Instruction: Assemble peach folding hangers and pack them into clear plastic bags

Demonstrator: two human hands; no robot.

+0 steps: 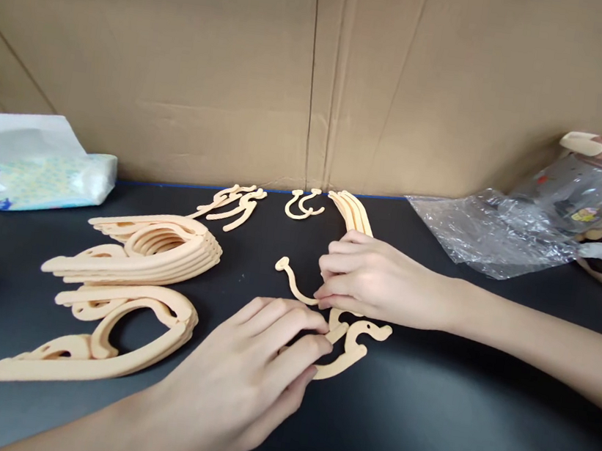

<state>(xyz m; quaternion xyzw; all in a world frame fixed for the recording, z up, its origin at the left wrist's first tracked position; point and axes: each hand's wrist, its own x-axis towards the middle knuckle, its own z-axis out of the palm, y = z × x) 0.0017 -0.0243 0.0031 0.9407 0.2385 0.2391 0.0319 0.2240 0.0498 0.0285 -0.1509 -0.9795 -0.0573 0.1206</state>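
Cream plastic parts of folding clothes hangers lie on a black tabletop. My left hand (266,361) is closed at the front, its fingertips on a curved hanger arm (341,364). Just beyond it, my right hand (375,276) pinches the end of an S-shaped hanger hook (293,284). The hook's round end points up and to the left. Fingers cover part of the arm and the spot where the pieces come together, so whether they are joined cannot be seen.
Stacked hangers (185,266) and a smaller hanger pile (175,342) lie at left. Behind are loose arms (239,210), hooks (303,207) and long arms (355,214). A tissue pack (57,179) sits far left; clear plastic wrap (494,232) and a bottle (577,188) are right. Cardboard (214,81) stands behind.
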